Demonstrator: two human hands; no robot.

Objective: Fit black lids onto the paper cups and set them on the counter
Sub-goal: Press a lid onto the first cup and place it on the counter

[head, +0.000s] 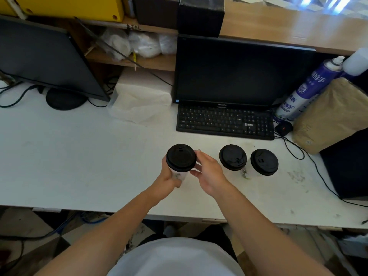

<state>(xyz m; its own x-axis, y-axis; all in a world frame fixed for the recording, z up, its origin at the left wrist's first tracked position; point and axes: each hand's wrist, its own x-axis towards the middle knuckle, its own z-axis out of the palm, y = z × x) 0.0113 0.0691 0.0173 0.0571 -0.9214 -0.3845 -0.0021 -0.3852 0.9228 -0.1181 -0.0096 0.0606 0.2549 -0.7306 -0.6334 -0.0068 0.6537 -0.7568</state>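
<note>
Three lidded paper cups [180, 168] [233, 157] [264, 161], two monitors [239, 70] [39, 56], one keyboard [225, 121], one mouse [283, 128], one spray can [304, 90].

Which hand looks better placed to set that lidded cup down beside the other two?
The left hand, probably. It wraps the paper cup body, while the right hand only touches the black lid rim with its fingers.

Black lids [181, 157] on white paper cups [178, 175], white counter [79, 156], blue-and-white spray can [304, 90]
</note>
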